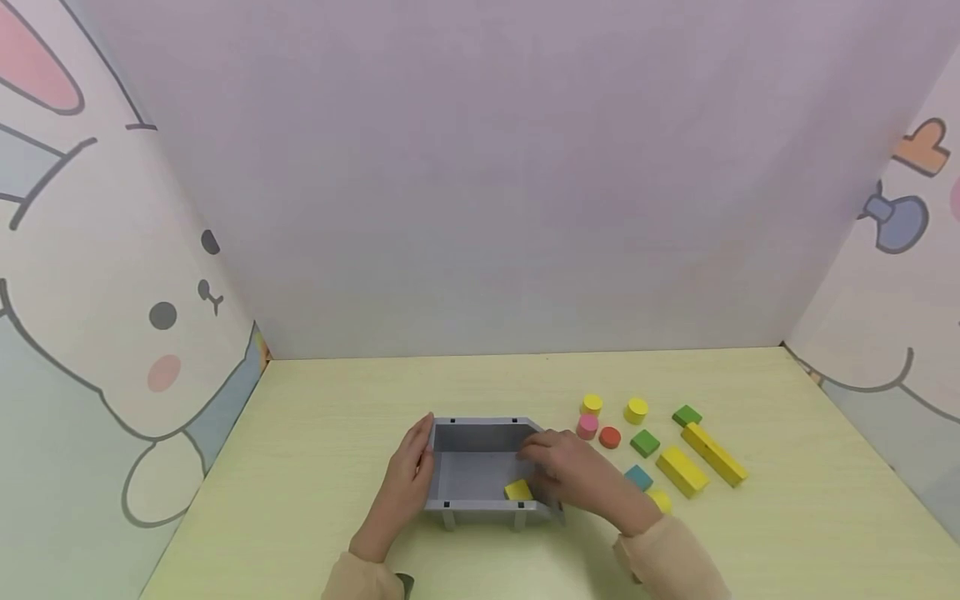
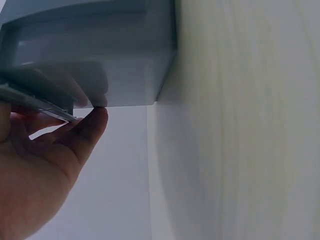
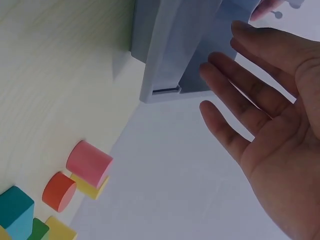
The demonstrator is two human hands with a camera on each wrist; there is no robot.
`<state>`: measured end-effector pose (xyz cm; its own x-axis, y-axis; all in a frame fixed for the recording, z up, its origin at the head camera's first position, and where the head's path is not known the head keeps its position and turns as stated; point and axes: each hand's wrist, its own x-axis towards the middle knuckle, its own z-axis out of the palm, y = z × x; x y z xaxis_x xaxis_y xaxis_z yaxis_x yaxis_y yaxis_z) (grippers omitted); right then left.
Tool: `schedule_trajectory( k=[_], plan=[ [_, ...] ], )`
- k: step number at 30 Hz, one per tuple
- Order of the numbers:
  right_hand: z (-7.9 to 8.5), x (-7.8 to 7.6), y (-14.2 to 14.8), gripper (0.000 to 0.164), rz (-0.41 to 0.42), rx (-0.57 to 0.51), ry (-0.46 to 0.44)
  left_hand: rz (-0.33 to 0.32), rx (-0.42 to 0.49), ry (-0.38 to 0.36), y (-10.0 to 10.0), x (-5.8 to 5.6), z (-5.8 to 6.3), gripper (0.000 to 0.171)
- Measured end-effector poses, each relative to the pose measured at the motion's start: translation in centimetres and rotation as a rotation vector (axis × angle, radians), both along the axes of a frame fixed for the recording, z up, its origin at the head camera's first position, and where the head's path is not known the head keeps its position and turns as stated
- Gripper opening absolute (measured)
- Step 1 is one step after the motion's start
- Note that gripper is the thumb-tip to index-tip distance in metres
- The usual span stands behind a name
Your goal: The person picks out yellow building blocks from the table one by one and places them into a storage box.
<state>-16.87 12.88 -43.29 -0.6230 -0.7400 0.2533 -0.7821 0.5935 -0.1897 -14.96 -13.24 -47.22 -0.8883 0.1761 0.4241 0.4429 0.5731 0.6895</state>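
A grey plastic storage bin [image 1: 480,505] stands on the table in the head view. One yellow block [image 1: 518,490] lies inside it near the front right. My left hand [image 1: 408,479] grips the bin's left rim; the left wrist view has the thumb and fingers on either side of that edge. Over the bin's right, sloping end is my right hand [image 1: 566,471], its fingers reaching inward. Seen from the right wrist, the fingers [image 3: 232,92] are spread and loosely bent, with nothing between them.
Right of the bin lie loose blocks: a pink cylinder [image 1: 587,427], a red disc [image 1: 610,437], a blue block [image 1: 638,477], green blocks [image 1: 645,443], several yellow pieces, among them a long yellow bar [image 1: 714,454]. A pale wall [image 1: 480,208] rises behind the table [image 1: 330,433].
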Motion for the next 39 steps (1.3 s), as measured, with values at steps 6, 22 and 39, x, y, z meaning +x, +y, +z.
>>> schedule_trajectory(
  k=[6, 22, 39],
  plan=[
    [0.0, 0.4, 1.2, 0.027, -0.068, -0.029, 0.066, 0.006, -0.002, -0.013, 0.0, 0.1, 0.1, 0.043],
    [-0.8, 1.4, 5.4, 0.025, -0.179, -0.057, 0.151, 0.001, 0.003, -0.011, -0.1, -0.1, -0.1, 0.043],
    [-1.2, 3.4, 9.4, 0.026, -0.374, 0.005, 0.011, 0.005, 0.006, -0.02, -0.1, -0.3, -0.5, 0.043]
  ],
)
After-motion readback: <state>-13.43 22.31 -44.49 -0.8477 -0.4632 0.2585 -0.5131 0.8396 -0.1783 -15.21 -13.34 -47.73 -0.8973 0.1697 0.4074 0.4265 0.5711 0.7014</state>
